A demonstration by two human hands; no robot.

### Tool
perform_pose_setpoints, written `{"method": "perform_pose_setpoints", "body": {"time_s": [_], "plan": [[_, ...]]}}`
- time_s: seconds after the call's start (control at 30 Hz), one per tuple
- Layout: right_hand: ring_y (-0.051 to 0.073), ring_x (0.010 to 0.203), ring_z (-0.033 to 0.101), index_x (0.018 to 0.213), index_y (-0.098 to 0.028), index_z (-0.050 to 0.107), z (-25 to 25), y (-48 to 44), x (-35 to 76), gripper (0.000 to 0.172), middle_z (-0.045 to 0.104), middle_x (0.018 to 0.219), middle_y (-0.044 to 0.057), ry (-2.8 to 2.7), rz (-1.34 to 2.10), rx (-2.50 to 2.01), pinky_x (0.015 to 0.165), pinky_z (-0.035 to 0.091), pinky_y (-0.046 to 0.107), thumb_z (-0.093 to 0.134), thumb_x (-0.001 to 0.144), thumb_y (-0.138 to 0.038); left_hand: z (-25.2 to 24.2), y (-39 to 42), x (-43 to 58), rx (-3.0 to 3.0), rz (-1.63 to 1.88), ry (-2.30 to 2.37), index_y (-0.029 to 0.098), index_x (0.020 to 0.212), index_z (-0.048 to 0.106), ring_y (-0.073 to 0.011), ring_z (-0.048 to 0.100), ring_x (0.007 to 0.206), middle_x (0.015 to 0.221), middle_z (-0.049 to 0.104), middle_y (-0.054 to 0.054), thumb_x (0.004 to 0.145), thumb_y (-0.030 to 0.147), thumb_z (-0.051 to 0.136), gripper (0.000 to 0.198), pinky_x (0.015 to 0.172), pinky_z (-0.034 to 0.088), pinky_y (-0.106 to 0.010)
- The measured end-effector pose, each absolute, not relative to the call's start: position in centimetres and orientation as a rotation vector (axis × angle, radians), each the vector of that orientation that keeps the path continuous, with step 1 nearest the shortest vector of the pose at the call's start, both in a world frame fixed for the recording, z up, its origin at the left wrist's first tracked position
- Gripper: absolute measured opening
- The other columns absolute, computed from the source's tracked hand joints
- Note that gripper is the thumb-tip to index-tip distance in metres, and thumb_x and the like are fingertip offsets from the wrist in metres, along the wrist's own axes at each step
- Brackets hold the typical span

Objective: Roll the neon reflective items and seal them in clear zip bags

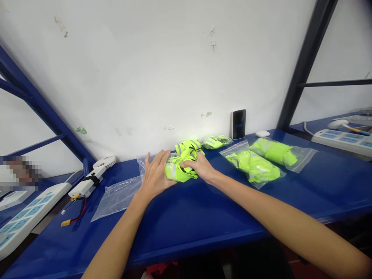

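A bundled vest [186, 164] is held mid-frame on the counter [203, 221], long axis roughly left to right; the left hand [155, 174] is pressed flat on its left end, fingers together; its right side is pinched by the right hand [201, 166], fingers curled.

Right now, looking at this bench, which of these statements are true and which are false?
1. The left hand and right hand both touch the loose vest. True.
2. The phone lies flat. False: the phone stands against the wall.
3. An empty bag lies left of the hands. True.
4. The table is red. False: the table is blue.
5. Two bagged vests lie right of the hands. True.
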State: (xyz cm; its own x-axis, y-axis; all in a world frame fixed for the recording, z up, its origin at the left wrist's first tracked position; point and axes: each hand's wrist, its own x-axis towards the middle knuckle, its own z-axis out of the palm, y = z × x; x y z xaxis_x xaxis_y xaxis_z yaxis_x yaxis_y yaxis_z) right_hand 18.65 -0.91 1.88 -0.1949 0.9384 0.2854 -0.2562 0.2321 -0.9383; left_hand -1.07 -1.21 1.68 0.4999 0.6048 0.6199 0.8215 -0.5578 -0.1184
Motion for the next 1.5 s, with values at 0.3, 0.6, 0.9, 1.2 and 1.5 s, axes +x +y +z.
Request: {"method": "perform_pose_setpoints", "body": {"time_s": [0.3, 0.6, 0.9, 1.2, 1.5], "plan": [[0.018, 0.079, 0.061, 0.087, -0.016, 0.064, 1.1, -0.7, 18.0, 0.034, 0.067, 0.083, 0.001, -1.230, 1.225, -0.698, 0.077, 0.049, 0.032, 0.078, 0.057, -0.026, 1.1, -1.1, 0.7, -2.325, -0.838, -1.104, 0.015, 0.128, 0.050, -0.0343, 0.054, 0.121, 0.122, 0.064, -0.016, 0.068, 0.061, 0.065, 0.077, 0.116, 0.010, -0.057], [0.021, 0.087, 0.063, 0.094, -0.016, 0.063, 1.0, -0.9, 17.8, 0.035, 0.068, 0.091, 0.003, -1.424, 1.119, -0.649, 0.081, 0.050, 0.033, 0.076, 0.066, -0.032, 0.7, -1.2, 1.2, -2.317, -0.869, -1.123, 0.014, 0.132, 0.046, -0.0311, 0.057, 0.115, 0.125, 0.062, -0.015, 0.069, 0.061, 0.067, 0.082, 0.110, 0.028, -0.049], [0.019, 0.082, 0.062, 0.092, -0.016, 0.062, 1.8, -0.8, 19.2, 0.039, 0.066, 0.088, 0.002, -1.466, 1.345, -0.583, 0.078, 0.051, 0.034, 0.082, 0.061, -0.029, 0.6, -2.2, 2.1, -2.200, -0.903, -1.303, 0.015, 0.138, 0.042, -0.0324, 0.055, 0.117, 0.130, 0.058, -0.016, 0.068, 0.050, 0.074, 0.084, 0.096, 0.038, -0.042], [0.023, 0.088, 0.064, 0.099, -0.016, 0.063, 0.7, -0.6, 18.3, 0.048, 0.070, 0.095, 0.006, -1.378, 1.100, -0.738, 0.082, 0.053, 0.038, 0.083, 0.059, -0.033, 0.3, -2.4, 2.0, -2.209, -0.881, -1.326, 0.016, 0.136, 0.046, -0.0312, 0.054, 0.119, 0.131, 0.059, -0.014, 0.068, 0.052, 0.074, 0.082, 0.105, 0.032, -0.046], [0.023, 0.091, 0.064, 0.101, -0.017, 0.064, 1.5, 0.1, 19.6, 0.049, 0.070, 0.098, 0.005, -1.591, 1.105, -0.703, 0.081, 0.052, 0.036, 0.082, 0.060, -0.035, -0.4, -2.2, 3.0, -2.206, -0.938, -1.321, 0.013, 0.136, 0.043, -0.0312, 0.049, 0.128, 0.136, 0.055, -0.016, 0.073, 0.044, 0.070, 0.076, 0.113, 0.023, -0.049]]}}
